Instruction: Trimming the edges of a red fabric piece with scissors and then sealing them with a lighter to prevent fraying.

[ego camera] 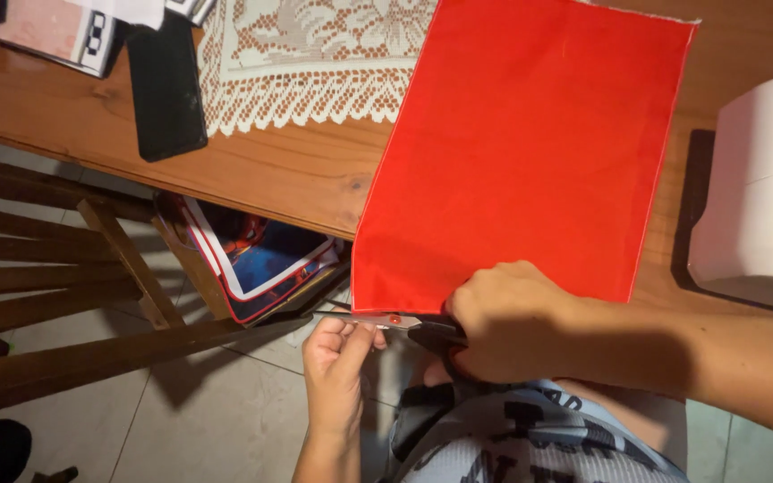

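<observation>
Wooden desk [315, 170] spans the upper frame, its near edge running diagonally. Red fabric sheet [530, 152] lies flat on it, lower edge overhanging the desk edge toward the person. White lace cloth [315, 63] lies just left of the fabric, partly under it. White rounded appliance [762, 188] sits at the right edge. Black phone [165, 89] lies left of the lace. Below the desk: dark wooden chair frame [64, 295] and a printed blue-red bag [261, 259]. Right hand [503, 322] is closed around the dark handles of the scissors [404, 324], blades at the fabric's lower edge. Left hand [337, 353] pinches the blade tip from beneath, fingers curled.
</observation>
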